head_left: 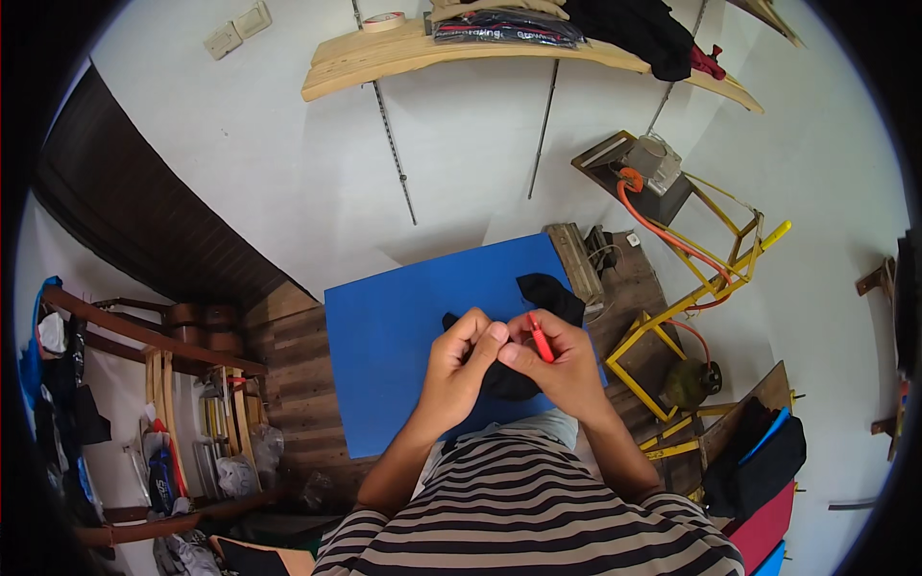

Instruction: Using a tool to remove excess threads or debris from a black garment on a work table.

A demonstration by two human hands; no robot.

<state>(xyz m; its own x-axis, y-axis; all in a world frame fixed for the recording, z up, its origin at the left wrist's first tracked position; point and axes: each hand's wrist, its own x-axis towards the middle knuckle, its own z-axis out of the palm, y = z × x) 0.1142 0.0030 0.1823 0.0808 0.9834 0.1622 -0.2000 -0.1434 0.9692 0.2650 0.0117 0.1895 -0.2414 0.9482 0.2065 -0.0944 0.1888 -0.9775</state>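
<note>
Both hands meet in front of my body, above a blue tabletop. My left hand is closed in a pinch, thumb against the curled fingers; whatever sits between them is too small to make out. Close beside it, with fingertips almost touching, my right hand is wrapped round a slim red tool. Part of that tool is hidden in the palm, so its exact kind is unclear. Black cloth lies on the tabletop below and behind the hands, partly covered by them.
A wooden wall shelf holds folded clothes and a tape roll. At the right stands a yellow metal frame with an orange hose and a green gas cylinder. A cluttered rack is at the left.
</note>
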